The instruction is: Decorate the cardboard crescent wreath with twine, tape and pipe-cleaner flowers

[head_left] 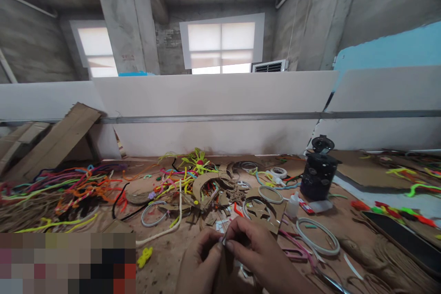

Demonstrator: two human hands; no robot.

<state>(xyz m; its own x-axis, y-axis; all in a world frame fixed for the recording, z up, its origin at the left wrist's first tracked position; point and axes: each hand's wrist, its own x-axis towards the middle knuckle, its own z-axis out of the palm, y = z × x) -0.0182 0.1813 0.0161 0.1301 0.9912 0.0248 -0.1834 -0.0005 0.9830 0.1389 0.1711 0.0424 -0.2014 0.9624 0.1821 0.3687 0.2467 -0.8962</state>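
At far left, cardboard (65, 140) leans by the white panel (213, 138), behind a tangle of coloured cords (82, 190) on the bench (161, 268). Brown twine (25, 209) lies in front of the cords; the lower left corner is blurred out. Next come a black cord (119, 200), a round brown coil (139, 196) and, nearer the person, a yellow flower (145, 256). A pale ring (143, 215) lies just beside a cream cord (180, 206) that bends down toward the front. Farther back, a green tassel (196, 160) with a red centre stands above a heap of scraps, where a curved brown band (200, 186) shows.

At the front, the left hand (203, 259) has thumb and finger pinched narrow on a small bit (223, 241), too small to identify. The right hand (255, 248) meets it there, its fingertips also closed on the bit, which sits between both hands over the bench.

Right of them lie a roll of tape (278, 176), a pink tool (294, 254) and a small white bottle (293, 206). A black jar (319, 177) stands behind a pale hoop (327, 252). At far right, bright tufts (392, 211) lie by a dark tray (406, 239).
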